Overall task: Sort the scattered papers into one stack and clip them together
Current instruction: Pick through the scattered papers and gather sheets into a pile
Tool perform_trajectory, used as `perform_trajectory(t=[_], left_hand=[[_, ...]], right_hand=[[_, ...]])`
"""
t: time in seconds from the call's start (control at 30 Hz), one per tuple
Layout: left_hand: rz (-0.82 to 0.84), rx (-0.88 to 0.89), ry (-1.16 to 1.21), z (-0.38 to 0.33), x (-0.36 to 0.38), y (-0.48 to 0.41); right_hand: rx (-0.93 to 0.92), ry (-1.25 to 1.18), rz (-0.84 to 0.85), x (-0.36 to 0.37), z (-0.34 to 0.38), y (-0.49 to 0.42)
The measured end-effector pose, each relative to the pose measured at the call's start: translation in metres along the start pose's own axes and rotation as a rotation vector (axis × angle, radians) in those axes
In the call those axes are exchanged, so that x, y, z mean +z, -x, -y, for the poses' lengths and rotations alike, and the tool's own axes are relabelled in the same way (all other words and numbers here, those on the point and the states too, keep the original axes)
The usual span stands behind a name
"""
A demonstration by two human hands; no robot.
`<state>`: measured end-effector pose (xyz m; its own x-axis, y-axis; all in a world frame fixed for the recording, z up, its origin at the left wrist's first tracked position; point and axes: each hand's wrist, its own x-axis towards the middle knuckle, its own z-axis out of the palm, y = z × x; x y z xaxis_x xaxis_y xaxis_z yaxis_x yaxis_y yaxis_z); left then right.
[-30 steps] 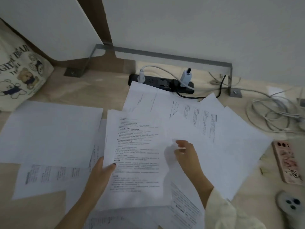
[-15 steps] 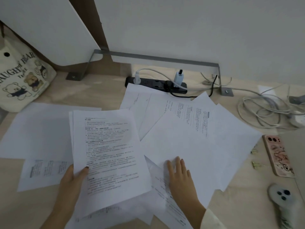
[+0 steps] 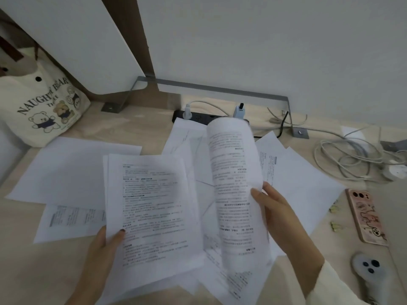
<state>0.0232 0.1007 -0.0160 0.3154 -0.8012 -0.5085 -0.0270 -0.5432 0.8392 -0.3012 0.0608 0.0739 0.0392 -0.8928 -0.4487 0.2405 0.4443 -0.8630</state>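
Half a second ago my right grip (image 3: 279, 214) lay flat on the loose sheets. Now it pinches one printed sheet (image 3: 235, 183) by its right edge and has lifted it off the tabletop (image 3: 44, 271), bowed into a soft curl with its far end blurred. My left grip (image 3: 103, 245) still clasps the gathered stack (image 3: 152, 208) at its lower left edge, thumb on top and fingers beneath. The stack is thin, white and densely printed, its sheets slightly offset along the left side, and it sits just left of the lifted sheet, over the papers at the near edge. More flat white scattered papers (image 3: 72, 170) fan across the middle and left of the pale wood-grain tabletop, some blank, some printed. Toward the right edge lie two small yellowish clips (image 3: 335, 225), beside a phone (image 3: 366, 216) in a pink illustrated case. A black power strip (image 3: 198, 117) lies along the far edge, with looped white cables (image 3: 352, 159) toward the far right corner. A cream canvas tote bag (image 3: 41, 106) printed with bears sits at the far left corner.
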Motion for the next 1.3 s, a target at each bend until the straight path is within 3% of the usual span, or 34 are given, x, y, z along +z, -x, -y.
perform_trajectory(t=[0.13,0.27,0.4,0.5,0.63,0.7,0.8,0.87,0.93,1.03,1.13,1.3], left_hand=[[0.045,-0.028,0.013,0.0,0.013,0.005],[0.118,-0.037,0.022,0.004,0.028,0.009],[0.188,-0.085,0.028,0.013,0.043,0.009],[0.226,-0.163,0.017,0.022,0.049,0.004],[0.268,-0.224,0.002,0.025,0.046,-0.007],[0.268,-0.265,-0.002,0.022,0.043,-0.013],[0.277,-0.383,-0.004,0.034,0.03,-0.041],[0.291,-0.409,0.017,0.08,0.011,-0.072],[0.297,-0.481,0.088,0.116,0.01,-0.101],[0.297,-0.541,0.1,0.041,0.029,-0.064],[0.325,-0.488,0.073,0.008,0.041,-0.043],[0.348,-0.317,0.006,-0.002,0.043,-0.037]], right_hand=[[0.007,-0.08,0.034,-0.017,0.011,0.007],[0.109,0.057,-0.172,-0.037,-0.022,0.003],[0.22,0.424,-0.415,-0.048,-0.058,-0.002],[0.29,0.663,-0.394,-0.05,-0.073,-0.005],[0.248,1.009,-0.327,-0.043,-0.075,-0.017],[0.167,1.281,-0.323,-0.038,-0.07,-0.025],[-0.163,1.667,-0.327,-0.027,-0.061,-0.045],[-0.363,1.8,-0.311,-0.014,-0.056,-0.059],[-0.47,1.855,-0.231,0.009,-0.05,-0.069],[-0.587,1.903,-0.052,0.045,-0.052,-0.082],[-0.664,1.918,0.142,0.079,-0.067,-0.091],[-0.763,1.821,0.316,0.114,-0.093,-0.099]])
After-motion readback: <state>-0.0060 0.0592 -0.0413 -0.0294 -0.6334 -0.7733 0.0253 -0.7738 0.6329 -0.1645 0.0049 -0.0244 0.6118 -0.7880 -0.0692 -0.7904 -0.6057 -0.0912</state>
